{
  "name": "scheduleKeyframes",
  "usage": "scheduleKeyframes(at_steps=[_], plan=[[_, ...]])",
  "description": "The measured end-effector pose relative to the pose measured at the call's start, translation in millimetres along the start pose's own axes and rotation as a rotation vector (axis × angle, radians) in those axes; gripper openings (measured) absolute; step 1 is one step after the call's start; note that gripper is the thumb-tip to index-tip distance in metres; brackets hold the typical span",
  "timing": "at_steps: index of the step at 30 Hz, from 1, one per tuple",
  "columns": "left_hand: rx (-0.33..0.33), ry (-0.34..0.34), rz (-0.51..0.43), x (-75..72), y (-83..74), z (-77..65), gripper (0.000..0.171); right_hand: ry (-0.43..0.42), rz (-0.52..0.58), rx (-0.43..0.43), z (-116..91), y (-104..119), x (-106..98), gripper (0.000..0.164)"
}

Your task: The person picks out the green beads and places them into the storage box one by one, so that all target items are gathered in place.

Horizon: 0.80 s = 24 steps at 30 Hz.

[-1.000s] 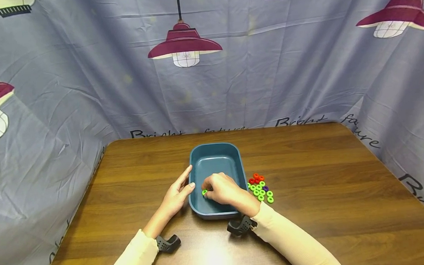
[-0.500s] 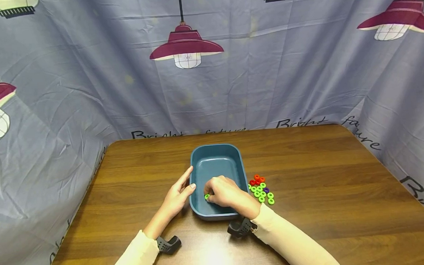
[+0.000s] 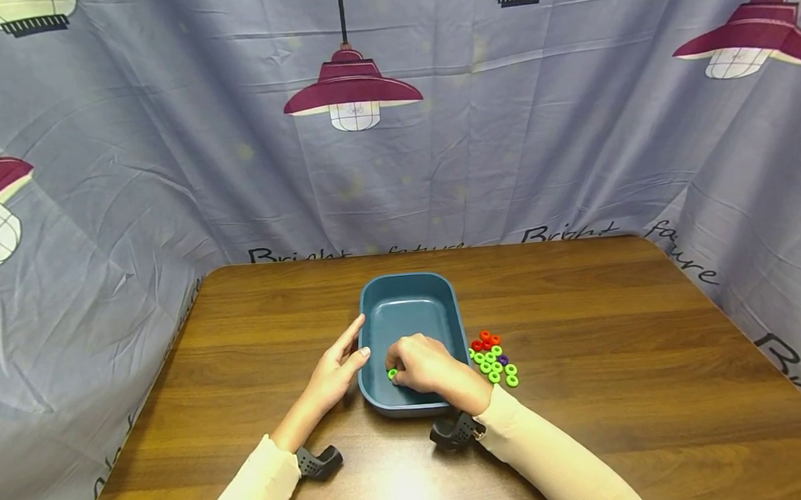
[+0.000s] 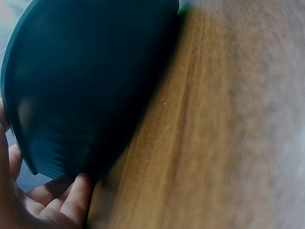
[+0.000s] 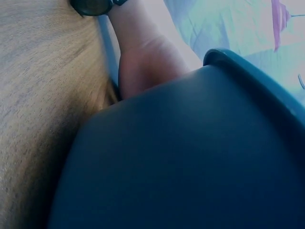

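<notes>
A dark blue rectangular box (image 3: 417, 408) stands on the wooden table. My left hand (image 3: 332, 375) holds its left side, thumb over the rim and the other fingers along the outer wall; in the left wrist view those fingers (image 4: 74, 200) lie against the box's outside. Inside the box, my right hand (image 3: 422, 363) pinches a small green ring (image 3: 392, 374) between thumb and curled fingers, low over the floor. In the right wrist view, the box wall (image 5: 190, 152) hides the right hand, while the left hand's heel (image 5: 150, 67) shows behind it.
Just right of the box lies a loose cluster of several green rings (image 3: 495, 366), several red rings (image 3: 485, 335) and a purple ring (image 3: 503, 360). The wooden table (image 3: 610, 359) ends at a grey curtain (image 3: 477, 144) with printed lamps.
My right hand has shifted slightly right and toward me inside the box, carrying the green ring along. The left hand has stayed at the box's side.
</notes>
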<state>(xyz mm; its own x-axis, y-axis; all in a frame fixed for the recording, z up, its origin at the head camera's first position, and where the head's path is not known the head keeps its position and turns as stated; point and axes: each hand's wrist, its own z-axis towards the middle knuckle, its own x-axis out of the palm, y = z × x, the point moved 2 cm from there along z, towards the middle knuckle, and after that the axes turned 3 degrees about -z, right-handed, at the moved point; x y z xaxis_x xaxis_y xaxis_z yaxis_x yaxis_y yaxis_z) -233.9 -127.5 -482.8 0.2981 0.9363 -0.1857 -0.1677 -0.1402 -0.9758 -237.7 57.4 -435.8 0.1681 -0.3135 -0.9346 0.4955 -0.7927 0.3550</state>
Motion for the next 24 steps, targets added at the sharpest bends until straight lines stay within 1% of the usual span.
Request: scheduleKeyframes(at_steps=[6,10,15,19,24], plan=[[-0.001,-0.003,0.009,0.3,-1.5,-0.3,0.063,-0.004,-0.011,-0.003,-1.0,0.2,0.0,0.013],[0.001,-0.002,0.015,-0.2,-0.7,-0.2,0.063,-0.010,0.021,-0.008,-0.8,-0.2,-0.6,0.012],[0.005,-0.002,0.018,-0.5,-0.3,0.2,0.062,-0.057,0.081,-0.051,-2.3,-1.0,-6.2,0.014],[-0.003,-0.011,0.030,-0.1,0.4,-0.4,0.062,-0.110,0.124,-0.089,-6.0,-5.2,-17.0,0.017],[-0.013,-0.024,0.033,0.5,-0.4,-1.5,0.062,-0.203,0.184,-0.109,-17.7,-22.5,-40.8,0.019]])
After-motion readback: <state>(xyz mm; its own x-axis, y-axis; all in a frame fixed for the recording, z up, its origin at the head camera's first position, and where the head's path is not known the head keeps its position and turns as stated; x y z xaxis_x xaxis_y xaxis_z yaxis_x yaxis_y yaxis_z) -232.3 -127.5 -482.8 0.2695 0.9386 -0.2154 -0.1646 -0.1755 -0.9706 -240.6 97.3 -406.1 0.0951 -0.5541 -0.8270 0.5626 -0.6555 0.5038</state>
